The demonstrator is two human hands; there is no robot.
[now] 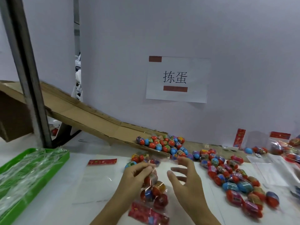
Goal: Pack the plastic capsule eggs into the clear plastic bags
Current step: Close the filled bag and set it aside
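My left hand (138,172) pinches the open mouth of a clear plastic bag (153,192) with a red header card, and several capsule eggs sit inside it. My right hand (184,172) hovers just right of the bag with fingers spread and nothing in it. Loose capsule eggs (235,179), red, blue and multicoloured, are scattered on the white table to the right. More eggs (164,143) lie heaped at the foot of a cardboard chute (90,114). An empty flat bag with a red header (102,161) lies left of my hands.
A green tray (48,172) holding clear bags sits at the left. A dark metal post (29,75) stands at the back left. Filled bags and header cards (279,143) lie at the far right. A paper sign (177,79) hangs on the white wall.
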